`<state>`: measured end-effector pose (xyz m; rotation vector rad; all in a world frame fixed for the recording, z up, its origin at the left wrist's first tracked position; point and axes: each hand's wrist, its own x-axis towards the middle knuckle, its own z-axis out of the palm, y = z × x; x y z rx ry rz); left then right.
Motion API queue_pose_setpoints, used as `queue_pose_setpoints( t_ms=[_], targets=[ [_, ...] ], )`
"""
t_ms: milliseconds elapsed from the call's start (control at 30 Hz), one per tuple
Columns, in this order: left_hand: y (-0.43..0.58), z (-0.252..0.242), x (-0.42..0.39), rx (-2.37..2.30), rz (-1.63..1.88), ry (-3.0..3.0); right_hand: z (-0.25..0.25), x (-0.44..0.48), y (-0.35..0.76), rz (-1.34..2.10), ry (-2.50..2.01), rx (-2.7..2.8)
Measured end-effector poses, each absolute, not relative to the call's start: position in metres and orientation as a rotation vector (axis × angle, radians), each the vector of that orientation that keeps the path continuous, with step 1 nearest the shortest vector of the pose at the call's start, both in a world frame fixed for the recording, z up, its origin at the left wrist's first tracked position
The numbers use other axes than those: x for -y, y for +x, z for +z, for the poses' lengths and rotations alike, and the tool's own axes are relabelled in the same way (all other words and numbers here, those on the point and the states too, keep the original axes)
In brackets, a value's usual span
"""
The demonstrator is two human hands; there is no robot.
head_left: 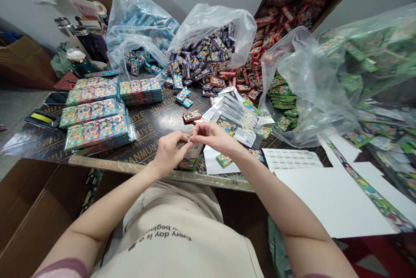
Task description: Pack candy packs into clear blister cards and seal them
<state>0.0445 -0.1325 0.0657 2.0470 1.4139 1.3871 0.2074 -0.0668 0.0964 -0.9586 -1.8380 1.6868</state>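
Observation:
Near the table's front edge, my left hand [172,150] and my right hand [209,136] meet, fingertips pinched together. Between them is the top edge of a clear plastic sleeve [194,151], which hangs over a small stack of colourful boxes [189,164]. The fingers cover part of the sleeve. Just beyond my fingertips lies a red and black box [192,116]. A green box [224,160] rests on white paper below my right wrist. Printed bags [238,128] are fanned out past my right hand.
Stacks of wrapped boxes [97,127] stand at the left. Plastic bags spill blue boxes [134,65], purple boxes [195,59] and green boxes [282,96]; red boxes [250,74] pour from a carton. A sticker sheet [291,158] and white sheets [315,195] lie at the right.

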Motion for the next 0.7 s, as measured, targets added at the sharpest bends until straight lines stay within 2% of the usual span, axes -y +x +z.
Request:
queue_pose_setpoints(
  t_ms=[167, 233, 300, 400, 500, 700],
  targets=[
    [0.042, 0.057, 0.132, -1.322, 1.341, 2.284, 0.084, 0.066, 0.203, 1.711, -0.977, 1.529],
    [0.035, 0.058, 0.131, -1.252, 1.27, 2.385, 0.076, 0.056, 0.216, 1.611, -1.017, 1.449],
    [0.023, 0.061, 0.13, -1.292, 1.22, 2.407, 0.065, 0.041, 0.246, 1.331, -1.126, 1.479],
    [0.004, 0.065, 0.125, -1.599, 1.117, 2.42, 0.038, 0.022, 0.305, 0.71, -1.425, 1.708],
    [-0.003, 0.06, 0.116, -1.665, 0.762, 2.604, 0.003, 0.02, 0.349, 0.409, -1.694, 2.058],
    [0.008, 0.02, 0.079, -1.177, -0.196, 2.738, -0.042, 0.036, 0.361, 0.373, -1.703, 2.251]
  ],
)
